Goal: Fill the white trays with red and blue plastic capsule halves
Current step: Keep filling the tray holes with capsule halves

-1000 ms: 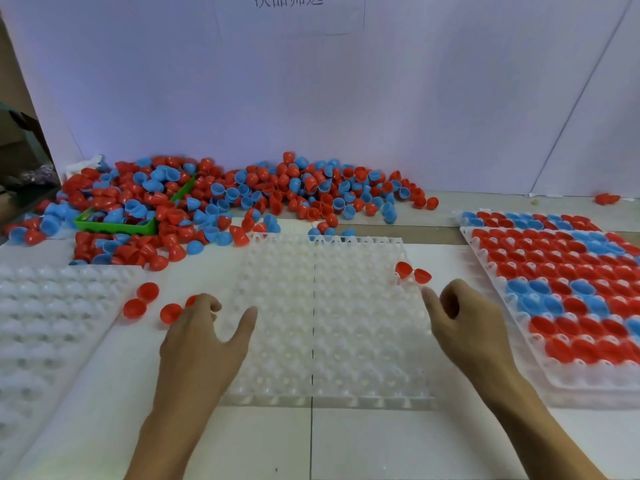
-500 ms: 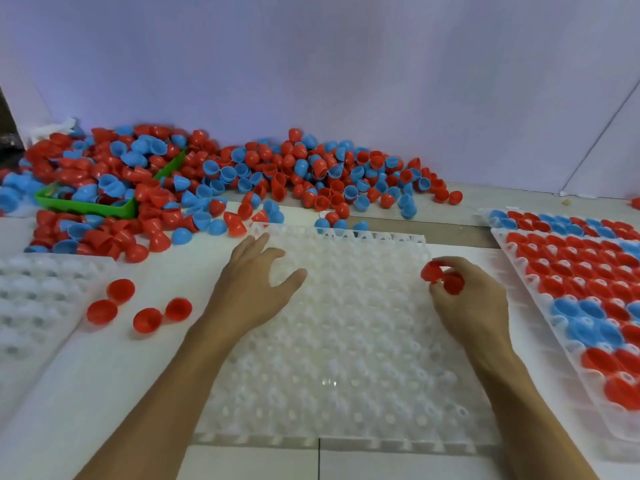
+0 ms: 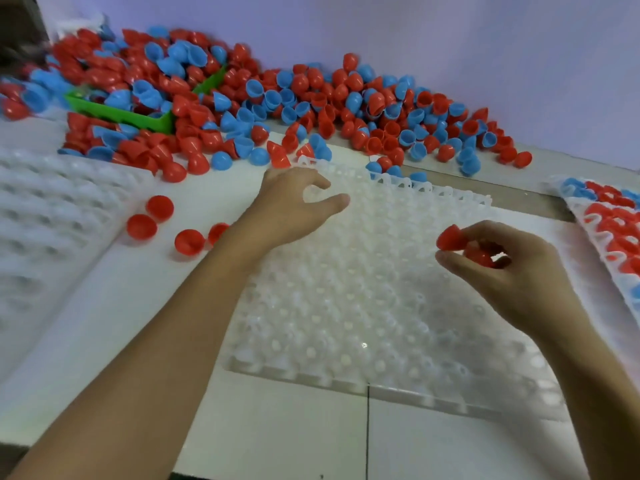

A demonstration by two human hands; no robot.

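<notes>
A white dimpled tray (image 3: 363, 306) lies in front of me with bare cups. My right hand (image 3: 512, 271) hovers over its right side, fingers pinched on two red capsule halves (image 3: 460, 244). My left hand (image 3: 294, 206) reaches across the tray's far left corner, fingers curled and apart, holding nothing, just short of the big pile of red and blue capsule halves (image 3: 311, 105) along the wall. Several loose red halves (image 3: 188, 242) lie on the table left of my forearm.
A second white tray (image 3: 52, 220) sits at the left. A tray packed with red and blue halves (image 3: 613, 230) lies at the right edge. A green bin (image 3: 121, 114) is buried in the pile. The wall stands close behind.
My left hand moved forward from the tray's near left edge to its far corner by the pile. My right hand picked up the two red halves from the tray and lifted them.
</notes>
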